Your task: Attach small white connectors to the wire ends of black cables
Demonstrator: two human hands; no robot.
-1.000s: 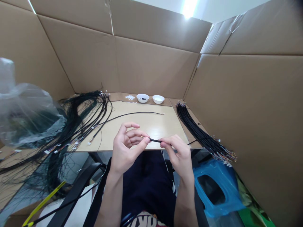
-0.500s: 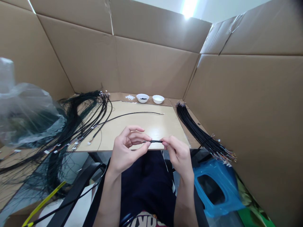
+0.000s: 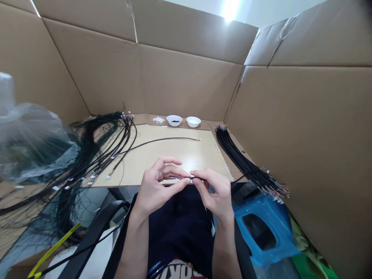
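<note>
Hands: two, both bare, meeting over the near edge of the bench [image 3: 151, 155]. Left hand [image 3: 157, 188]: thumb and forefinger closed in a pinch on one thin black cable [image 3: 196, 178], the other fingers loosely curled above. Right hand [image 3: 215, 189]: thumb and forefinger also pinched on the cable, just beside the left fingertips. Fine coloured wires [image 3: 174, 176] fan leftward from the cable end, inside the curve of the left hand.

Bowls: two, white, side by side at the far edge; the left bowl [image 3: 174, 121] has small dark pieces in it, the right bowl [image 3: 193, 122] looks white inside. Small white pieces [image 3: 158, 120]: one scatter, left of the bowls. Loose cable [image 3: 165, 138]: one runs across the bench, its tip pointing right. Cable bundles: two, the right bundle [image 3: 236, 161] laid fairly straight, the left bundle [image 3: 95, 147] spread and tangled. Ring [image 3: 243, 151]: one, small and dark, beside the right bundle. Blue stool [image 3: 279, 240]: one, low at right.

Hard to make out: strands in either bundle overlap, uncountable. Wire count at the held end too fine to read. Fingers cover part of the held cable; its run behind the right hand is hidden. Plastic bag [image 3: 31, 135] is cut off at left, contents blurred.
</note>
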